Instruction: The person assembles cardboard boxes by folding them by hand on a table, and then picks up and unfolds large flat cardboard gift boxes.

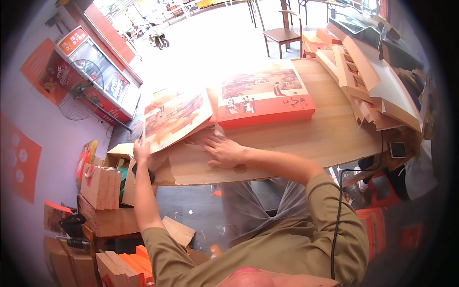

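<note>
On the wooden table [330, 134] lies a flat red box [267, 100] with a traditional painting printed on its top. To its left, a printed panel or lid [179, 117] with similar artwork rests at a slant, its near edge raised off the table. The fingers of my left hand [142, 152] close around the near left corner of this panel. My right hand [224, 150] lies on the table with its fingers stretched out, just past the panel's near right edge. Pale paper or card shows under those fingertips; its kind is unclear.
Open cardboard boxes [354, 71] are piled at the table's right end. A fan [79, 91] and a drinks fridge [103, 71] stand at the left. Stacked cartons [103, 186] sit near my left arm. A black cable [338, 215] runs over my right sleeve. A chair [283, 34] stands beyond.
</note>
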Tool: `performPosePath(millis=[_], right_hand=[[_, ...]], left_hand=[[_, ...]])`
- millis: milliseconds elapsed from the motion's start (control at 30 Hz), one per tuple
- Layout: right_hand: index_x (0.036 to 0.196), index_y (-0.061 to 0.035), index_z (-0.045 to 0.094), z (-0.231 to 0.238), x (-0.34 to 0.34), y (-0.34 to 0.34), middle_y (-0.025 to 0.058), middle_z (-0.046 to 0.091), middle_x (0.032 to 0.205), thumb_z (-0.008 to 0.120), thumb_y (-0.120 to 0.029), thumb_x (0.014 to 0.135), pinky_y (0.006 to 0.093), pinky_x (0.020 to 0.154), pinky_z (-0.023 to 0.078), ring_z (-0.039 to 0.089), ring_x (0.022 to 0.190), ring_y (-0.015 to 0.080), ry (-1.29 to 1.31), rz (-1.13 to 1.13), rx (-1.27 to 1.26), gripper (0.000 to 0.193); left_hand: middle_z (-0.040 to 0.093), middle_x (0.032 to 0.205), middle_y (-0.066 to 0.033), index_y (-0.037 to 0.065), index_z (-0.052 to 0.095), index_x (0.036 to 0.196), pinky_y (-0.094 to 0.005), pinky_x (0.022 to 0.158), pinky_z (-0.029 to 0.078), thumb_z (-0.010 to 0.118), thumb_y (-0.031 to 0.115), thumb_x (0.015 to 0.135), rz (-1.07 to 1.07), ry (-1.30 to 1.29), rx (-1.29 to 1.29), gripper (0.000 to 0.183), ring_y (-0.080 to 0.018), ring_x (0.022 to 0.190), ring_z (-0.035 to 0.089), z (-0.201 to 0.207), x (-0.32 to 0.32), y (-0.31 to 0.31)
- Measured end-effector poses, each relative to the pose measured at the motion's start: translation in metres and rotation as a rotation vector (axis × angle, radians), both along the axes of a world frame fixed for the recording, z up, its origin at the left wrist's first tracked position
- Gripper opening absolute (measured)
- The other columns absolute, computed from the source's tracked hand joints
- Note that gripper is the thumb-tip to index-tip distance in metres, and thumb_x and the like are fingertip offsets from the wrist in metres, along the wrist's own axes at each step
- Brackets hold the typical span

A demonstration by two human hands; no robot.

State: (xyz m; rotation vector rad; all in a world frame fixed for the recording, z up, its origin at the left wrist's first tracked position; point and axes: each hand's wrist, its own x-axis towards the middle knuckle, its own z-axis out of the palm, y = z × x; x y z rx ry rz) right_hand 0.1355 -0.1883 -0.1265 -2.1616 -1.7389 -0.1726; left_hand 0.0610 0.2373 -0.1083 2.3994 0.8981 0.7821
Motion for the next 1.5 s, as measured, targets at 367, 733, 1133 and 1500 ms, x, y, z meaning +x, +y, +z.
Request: performPosePath(millis=[367,733,1133,1500], right_hand=[[0.107,0.0021,0.071,-0.007,0.013,0.001,0.0209,0.058,0.131,0.059,-0.037,0.093,0.0448,0.115,0.035,0.042,0.137,0.0370,0.245,-0.057,0.129,0.043],[0.105,-0.0117,0.074,-0.010,0.006,-0.025,0.0069,0.066,0.110,0.067,-0.021,0.084,0.0439,0.096,0.049,0.061,0.111,0.0272,0.075,0.053,0.261,0.025],[0.111,-0.0120,0.075,-0.017,0.002,-0.020,0.0111,0.062,0.128,0.066,-0.027,0.083,0.0427,0.108,0.042,0.056,0.124,0.0280,-0.075,0.003,0.415,0.033],[0.117,-0.0174,0.073,0.000,-0.018,-0.022,0.0113,0.058,0.138,0.063,-0.027,0.088,0.0432,0.108,0.038,0.053,0.127,0.0253,-0.046,0.370,0.383,0.032]], left_hand=[[0.048,0.147,-0.0247,0.001,0.050,0.142,-0.0479,0.113,0.037,0.070,0.049,0.088,-0.622,0.072,0.453,0.075,-0.0404,0.136,0.046,-0.002,0.033,-0.229],[0.065,0.121,-0.0199,0.002,0.054,0.136,-0.0480,0.090,0.054,0.070,0.036,0.088,-0.571,0.613,0.677,0.061,-0.0364,0.110,0.065,0.007,0.057,-0.227],[0.057,0.131,-0.0246,0.007,0.042,0.145,-0.0516,0.099,0.049,0.072,0.037,0.082,-0.628,0.188,0.783,0.076,-0.0404,0.122,0.056,0.016,0.061,-0.234],[0.070,0.094,-0.0154,0.008,0.061,0.112,-0.0395,0.069,0.061,0.055,0.023,0.097,-0.810,0.537,1.014,0.022,-0.0307,0.083,0.072,0.002,0.084,-0.217]])
